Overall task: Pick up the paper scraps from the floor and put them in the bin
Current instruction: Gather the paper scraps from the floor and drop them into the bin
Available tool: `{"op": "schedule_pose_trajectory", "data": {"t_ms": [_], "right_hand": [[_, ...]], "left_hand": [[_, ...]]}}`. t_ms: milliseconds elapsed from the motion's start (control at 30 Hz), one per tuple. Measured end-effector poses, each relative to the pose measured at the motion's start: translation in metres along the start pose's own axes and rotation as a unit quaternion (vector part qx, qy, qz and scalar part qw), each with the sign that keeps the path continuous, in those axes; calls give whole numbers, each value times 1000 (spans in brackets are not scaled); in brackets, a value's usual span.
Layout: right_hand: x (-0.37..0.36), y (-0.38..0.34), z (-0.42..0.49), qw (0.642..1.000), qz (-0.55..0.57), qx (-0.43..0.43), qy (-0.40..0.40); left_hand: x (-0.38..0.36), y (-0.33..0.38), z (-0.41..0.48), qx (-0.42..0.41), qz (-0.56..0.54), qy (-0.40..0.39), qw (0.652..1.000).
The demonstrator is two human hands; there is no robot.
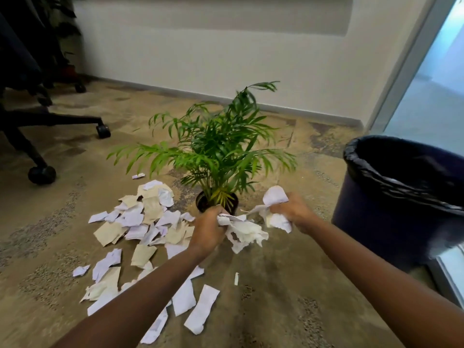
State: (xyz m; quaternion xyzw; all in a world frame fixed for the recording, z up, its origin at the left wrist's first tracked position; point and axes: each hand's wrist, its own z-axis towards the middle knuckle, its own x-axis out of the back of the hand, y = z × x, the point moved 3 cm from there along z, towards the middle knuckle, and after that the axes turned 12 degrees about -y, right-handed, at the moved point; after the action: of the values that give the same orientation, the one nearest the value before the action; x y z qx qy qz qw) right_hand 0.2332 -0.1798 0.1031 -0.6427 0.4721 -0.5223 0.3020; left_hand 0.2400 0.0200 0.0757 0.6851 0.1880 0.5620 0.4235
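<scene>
- Left hand (209,228) and right hand (292,213) each have their grip clamped on crumpled paper scraps (244,231).
- Light, soft paper; bunch loosely.
- Bin (391,212) at three o'clock.

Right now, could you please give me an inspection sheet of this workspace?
Surface: patterned tan carpet, many scraps on it.
Job's things: loose paper scraps heaped left of the potted plant; bin with black liner stands right, open.
Clutter: plant stands amid the scraps.
Grippers: left hand and right hand each clutch crumpled scraps, above the floor.
Cables: nothing seen.
Surroundings: office chair base far left, white wall behind, glass door at right.
</scene>
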Motion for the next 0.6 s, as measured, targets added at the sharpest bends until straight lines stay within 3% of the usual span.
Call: {"op": "schedule_pose_trajectory", "data": {"t_ms": [400, 600], "right_hand": [[131, -44, -48, 981, 92, 90, 146], [201, -36, -63, 936, 202, 112, 264]], "left_hand": [[-37, 86, 25, -26, -126, 6, 992], [-51, 132, 36, -55, -190, 22, 980]]}}
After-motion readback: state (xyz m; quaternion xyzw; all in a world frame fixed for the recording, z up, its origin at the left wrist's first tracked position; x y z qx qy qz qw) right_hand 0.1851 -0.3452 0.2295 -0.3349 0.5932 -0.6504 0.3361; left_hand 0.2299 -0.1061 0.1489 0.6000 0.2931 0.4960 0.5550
